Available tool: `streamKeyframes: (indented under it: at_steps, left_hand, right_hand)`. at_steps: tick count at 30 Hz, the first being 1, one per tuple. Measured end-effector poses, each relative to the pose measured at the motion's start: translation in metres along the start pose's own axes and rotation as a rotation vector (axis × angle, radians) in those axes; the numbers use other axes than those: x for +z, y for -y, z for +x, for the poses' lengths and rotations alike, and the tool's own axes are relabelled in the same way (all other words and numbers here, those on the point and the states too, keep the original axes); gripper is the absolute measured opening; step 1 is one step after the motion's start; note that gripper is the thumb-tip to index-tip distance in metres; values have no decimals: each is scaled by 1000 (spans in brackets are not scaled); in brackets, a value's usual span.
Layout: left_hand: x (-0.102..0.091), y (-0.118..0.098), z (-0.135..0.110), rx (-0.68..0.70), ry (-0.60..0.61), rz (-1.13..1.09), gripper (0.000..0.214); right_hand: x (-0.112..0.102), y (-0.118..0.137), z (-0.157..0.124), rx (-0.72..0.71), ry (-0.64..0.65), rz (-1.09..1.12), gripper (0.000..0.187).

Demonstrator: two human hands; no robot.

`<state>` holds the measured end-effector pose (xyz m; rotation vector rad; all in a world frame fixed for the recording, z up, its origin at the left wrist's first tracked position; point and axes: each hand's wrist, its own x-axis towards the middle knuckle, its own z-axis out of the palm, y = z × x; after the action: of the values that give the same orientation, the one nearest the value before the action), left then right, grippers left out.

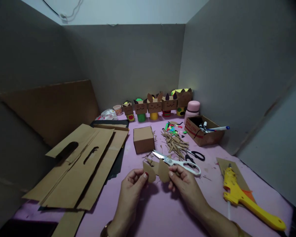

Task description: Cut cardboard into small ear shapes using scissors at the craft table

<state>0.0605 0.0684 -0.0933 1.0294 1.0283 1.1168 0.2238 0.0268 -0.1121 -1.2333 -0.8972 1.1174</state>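
Between thumb and fingers, my left hand [133, 184] pinches a leaf-shaped brown cardboard piece [149, 172]. A matching cardboard piece [164, 171] is gripped the same way by my right hand [184, 182]. Both pieces are held up side by side with their pointed tips upward, above the pink tabletop. Just beyond them lie white-handled scissors [177, 162] with the blades apart and pointing left. A closed small cardboard box [143, 140] sits behind the pieces. Black-handled scissors [197, 155] rest partly under thin cardboard scraps [175, 141].
Flat cardboard sheets [81, 171] are stacked at left. A yellow glue gun [241, 194] lies at right on cardboard. An open box [202, 133] holds pens, beside a pink bottle [192, 109]. Several box-headed animal figures [154, 106] line the back near colourful cutouts [172, 127].
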Motion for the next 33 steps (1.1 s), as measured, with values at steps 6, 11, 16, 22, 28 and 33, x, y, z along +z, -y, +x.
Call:
streamKeyframes:
  at_steps: [6, 11, 16, 22, 28, 33]
  left_hand:
    - [-1, 1, 0, -1, -5, 5, 22]
    - [0, 0, -2, 7, -3, -7, 21]
    - [1, -1, -2, -12, -3, -11, 23]
    - [2, -1, -3, -38, 36, 7, 25]
    - [2, 1, 0, -27, 53, 7, 22]
    - [4, -2, -2, -28, 25, -4, 22]
  right_hand:
    - [0, -3, 0, -2, 7, -14, 36]
    - [-1, -1, 0, -3, 6, -28, 36]
    - [1, 0, 1, -15, 7, -36, 35]
    - [2, 1, -1, -24, 12, -37, 33]
    - [2, 3, -1, -30, 2, -37, 33]
    - [3, 3, -2, -32, -5, -31, 30]
